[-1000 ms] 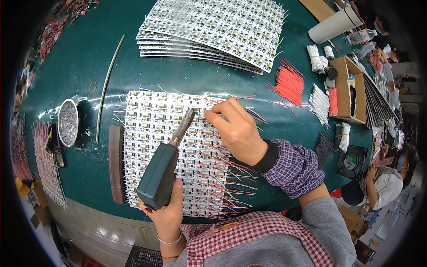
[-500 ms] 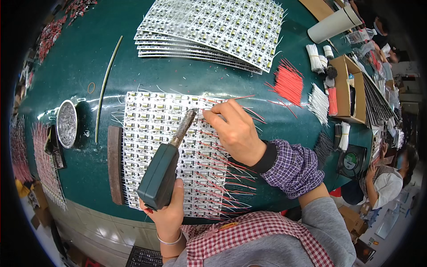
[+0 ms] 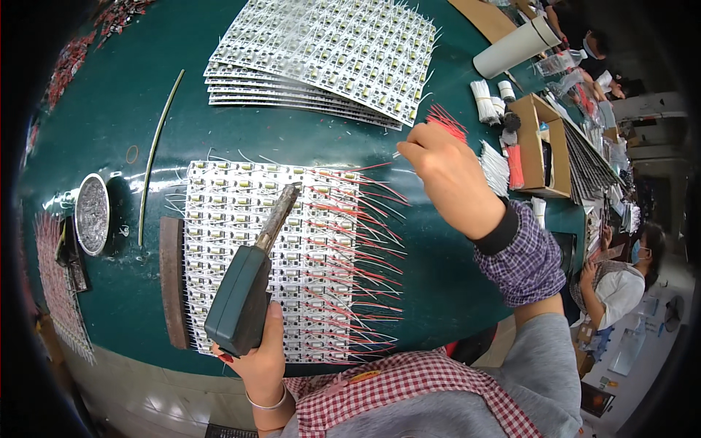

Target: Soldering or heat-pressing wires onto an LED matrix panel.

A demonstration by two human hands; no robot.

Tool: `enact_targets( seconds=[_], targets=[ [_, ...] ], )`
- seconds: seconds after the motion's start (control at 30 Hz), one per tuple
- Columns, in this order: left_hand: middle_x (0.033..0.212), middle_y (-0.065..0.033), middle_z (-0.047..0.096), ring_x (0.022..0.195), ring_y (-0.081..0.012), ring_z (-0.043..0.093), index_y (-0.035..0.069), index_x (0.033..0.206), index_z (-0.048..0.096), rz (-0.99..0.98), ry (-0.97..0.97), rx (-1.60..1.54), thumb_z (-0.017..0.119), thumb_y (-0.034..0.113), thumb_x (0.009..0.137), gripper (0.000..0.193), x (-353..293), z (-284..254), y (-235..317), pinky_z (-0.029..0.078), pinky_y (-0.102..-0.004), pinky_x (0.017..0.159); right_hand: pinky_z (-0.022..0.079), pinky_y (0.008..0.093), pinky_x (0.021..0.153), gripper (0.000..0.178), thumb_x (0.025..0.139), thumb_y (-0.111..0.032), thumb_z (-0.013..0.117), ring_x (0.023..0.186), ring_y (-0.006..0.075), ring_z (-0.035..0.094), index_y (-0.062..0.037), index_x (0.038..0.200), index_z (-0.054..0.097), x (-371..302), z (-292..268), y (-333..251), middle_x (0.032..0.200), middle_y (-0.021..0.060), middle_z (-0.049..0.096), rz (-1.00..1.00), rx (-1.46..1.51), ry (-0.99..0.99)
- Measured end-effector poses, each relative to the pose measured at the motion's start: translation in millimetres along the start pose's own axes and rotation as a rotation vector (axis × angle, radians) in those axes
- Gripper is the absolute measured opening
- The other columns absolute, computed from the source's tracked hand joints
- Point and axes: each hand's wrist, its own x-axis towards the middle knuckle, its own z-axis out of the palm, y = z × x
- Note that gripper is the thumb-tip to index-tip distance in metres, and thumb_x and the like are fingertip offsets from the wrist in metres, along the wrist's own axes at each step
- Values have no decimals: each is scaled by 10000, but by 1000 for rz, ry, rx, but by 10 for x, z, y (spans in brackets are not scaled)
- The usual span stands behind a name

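My left hand (image 3: 261, 349) is wrapped round the handle of a dark green soldering gun (image 3: 237, 299). Its metal tip points up and away, over the upper part of a white circuit board panel (image 3: 241, 248) filled with rows of small parts. Red and white wires (image 3: 376, 252) stick out from the panel's right side. My right hand (image 3: 449, 171) is off the panel, to its upper right, with fingers pinched together. A tiny pale end shows at its fingertips; what it belongs to is unclear. Just behind this hand lies a pile of red wires (image 3: 447, 121), partly hidden by it.
A stack of similar panels (image 3: 328, 58) lies at the back. To the left are a dark bar (image 3: 173, 281), a thin rod (image 3: 159, 150) and a metal bowl (image 3: 93, 214). White wires (image 3: 494, 168), a cardboard box (image 3: 558, 157) and a white tumbler (image 3: 515, 47) stand right; a co-worker (image 3: 617, 281) sits beyond.
My right hand has moved from the soldering tip rightward to the red wire pile. The soldering gun stays over the panel. The whole view has shifted slightly.
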Motion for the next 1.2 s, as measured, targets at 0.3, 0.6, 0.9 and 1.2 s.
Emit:
enact_targets(
  seconds=[0.3,0.6,0.9,1.2],
  targets=[
    [1001,-125,711,746,-121,619,-85,1130,650,-124,25,-83,800,-21,825,346,-42,5,189,482,-250,641,531,318,650,61,631,-65,712,819,213,638,-67,650,654,158,281,-69,774,72,592,-138,-405,-175],
    [1042,-136,717,720,-107,612,-86,1189,643,-16,-10,-70,774,-47,830,384,-16,-42,151,460,-233,581,544,352,631,92,643,-114,786,824,234,668,-79,708,732,126,267,-91,804,99,660,-79,-423,-281],
    [1028,-120,717,779,-124,634,-82,1141,659,-91,22,-85,807,-16,822,358,2,-40,222,491,-250,659,533,377,746,225,755,81,618,899,312,627,-14,954,663,24,233,-321,947,125,611,86,279,231],
    [1006,-112,719,848,-137,662,-77,1097,681,-254,54,-125,829,29,829,324,48,-14,341,516,-265,721,525,364,696,209,771,78,695,815,273,616,0,965,702,90,660,-874,874,96,611,94,575,413]
  ],
)
